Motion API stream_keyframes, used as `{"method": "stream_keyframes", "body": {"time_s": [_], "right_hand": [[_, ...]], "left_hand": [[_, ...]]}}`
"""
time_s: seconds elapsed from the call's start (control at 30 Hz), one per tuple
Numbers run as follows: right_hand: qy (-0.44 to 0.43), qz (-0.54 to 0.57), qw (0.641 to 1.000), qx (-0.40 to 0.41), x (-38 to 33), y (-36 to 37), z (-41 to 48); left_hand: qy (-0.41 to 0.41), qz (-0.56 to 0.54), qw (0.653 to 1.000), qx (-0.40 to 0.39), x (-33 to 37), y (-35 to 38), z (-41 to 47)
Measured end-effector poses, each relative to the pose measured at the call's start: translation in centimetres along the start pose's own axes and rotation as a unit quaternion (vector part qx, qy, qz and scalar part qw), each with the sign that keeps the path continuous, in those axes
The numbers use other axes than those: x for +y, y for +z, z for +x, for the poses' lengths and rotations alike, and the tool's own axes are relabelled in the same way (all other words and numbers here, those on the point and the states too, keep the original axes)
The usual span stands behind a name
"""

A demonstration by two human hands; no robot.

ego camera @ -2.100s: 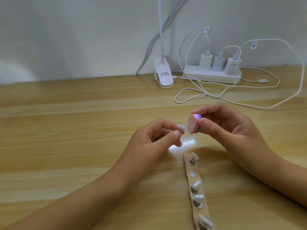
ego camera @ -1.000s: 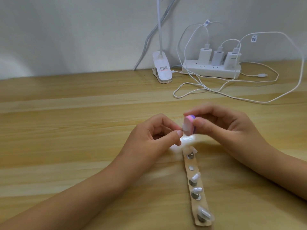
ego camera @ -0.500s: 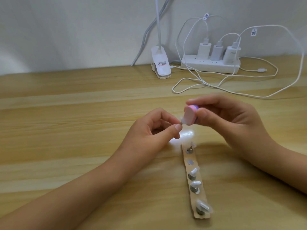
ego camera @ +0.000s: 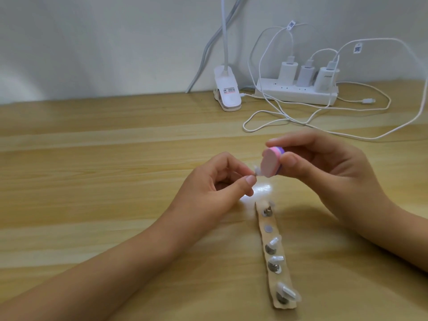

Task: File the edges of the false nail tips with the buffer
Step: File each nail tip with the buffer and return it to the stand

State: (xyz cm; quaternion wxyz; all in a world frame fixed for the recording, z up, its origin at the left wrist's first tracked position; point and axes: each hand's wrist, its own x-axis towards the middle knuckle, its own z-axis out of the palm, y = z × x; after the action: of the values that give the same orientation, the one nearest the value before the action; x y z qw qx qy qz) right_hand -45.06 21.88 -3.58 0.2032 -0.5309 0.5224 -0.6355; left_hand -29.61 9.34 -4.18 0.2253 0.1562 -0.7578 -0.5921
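Note:
My left hand (ego camera: 213, 184) pinches a small clear false nail tip (ego camera: 327, 170) between thumb and forefinger, above the wooden table (ego camera: 92, 181). My right hand (ego camera: 324, 172) grips a small pink and purple buffer block (ego camera: 340, 162) by its sides. The buffer's pale pink face touches the nail tip. Below the hands lies a tan cardboard strip (ego camera: 275, 258) carrying several more clear nail tips on round metal stands; one spot on it holds only a flat disc (ego camera: 268, 228).
A white clip lamp base (ego camera: 66, 95) stands at the back by the wall. A white power strip (ego camera: 296, 95) with three chargers sits to its right, and white cables (ego camera: 301, 121) loop across the table's far right side.
The buffer came from a small gap to rest against the nail tip, and both hands have risen slightly. The view has tilted, so the strip now sits lower.

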Motion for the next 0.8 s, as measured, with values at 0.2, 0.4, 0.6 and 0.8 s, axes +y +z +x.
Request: {"method": "stream_keyframes", "body": {"time_s": [0.2, 0.4, 0.6, 0.8], "right_hand": [[0.011, 0.004, 1.0, 0.02, 0.32, -0.29, 0.22], [-0.005, -0.018, 1.0, 0.015, 0.64, -0.52, 0.3], [0.006, -0.012, 1.0, 0.028, 0.82, -0.64, 0.51], [0.018, 0.001, 0.999, 0.036, 0.67, -0.69, 0.6]], "left_hand": [[0.005, 0.011, 1.0, -0.009, -0.07, 0.01, 0.03], [-0.01, -0.031, 0.999, 0.007, 0.03, -0.18, 0.12], [-0.017, -0.052, 0.999, 0.003, 0.21, -0.35, -0.05], [-0.008, -0.048, 0.999, -0.004, 0.34, -0.49, -0.3]]}}
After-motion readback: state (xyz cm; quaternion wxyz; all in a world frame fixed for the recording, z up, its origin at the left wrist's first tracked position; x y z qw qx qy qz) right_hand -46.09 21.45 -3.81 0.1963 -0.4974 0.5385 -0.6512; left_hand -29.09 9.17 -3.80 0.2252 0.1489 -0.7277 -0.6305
